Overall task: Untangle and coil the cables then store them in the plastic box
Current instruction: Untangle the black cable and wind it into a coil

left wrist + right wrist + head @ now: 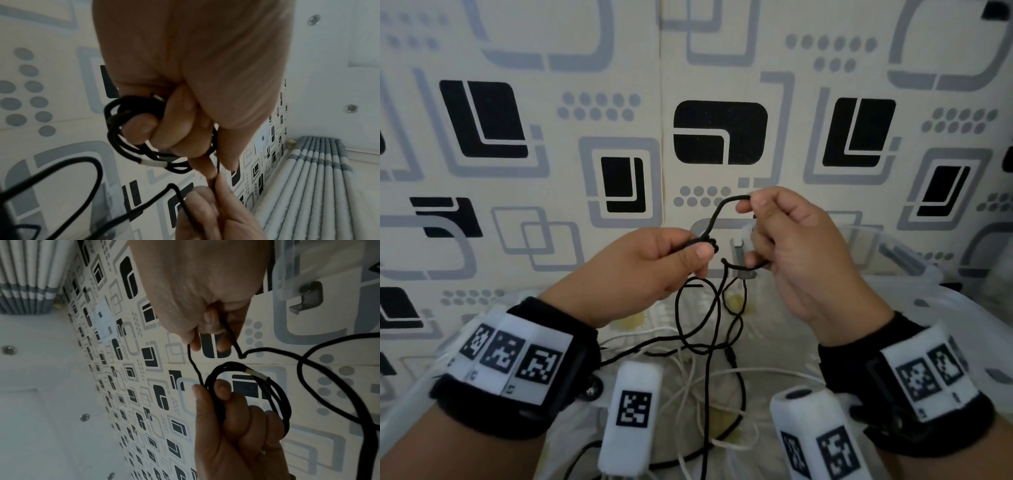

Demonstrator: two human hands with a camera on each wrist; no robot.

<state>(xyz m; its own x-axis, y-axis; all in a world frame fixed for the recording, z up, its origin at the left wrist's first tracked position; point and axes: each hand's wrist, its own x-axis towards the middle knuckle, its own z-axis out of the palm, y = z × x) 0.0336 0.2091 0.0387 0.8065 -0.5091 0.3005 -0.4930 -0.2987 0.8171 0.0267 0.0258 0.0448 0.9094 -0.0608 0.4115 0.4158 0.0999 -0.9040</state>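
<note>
My left hand [698, 255] grips a small coil of black cable [710, 244] between thumb and curled fingers. The left wrist view shows the coil [115, 123] looped around the fingers, with a white tape band [153, 163] on it. My right hand [751, 205] pinches a strand of the same cable that arcs up from the coil. Seen from the right wrist, the right hand [205, 339] pinches that strand just above the coil [218, 369]. The rest of the black cable hangs down into a tangle with white cables [688, 380]. The clear plastic box [900, 253] stands behind my right hand.
A wall with black and grey patterned paper [719, 133] rises close behind the hands. The loose cables lie on a pale cloth with daisy prints [633, 320]. White marker blocks [633, 411] hang from both wrist bands over the cables.
</note>
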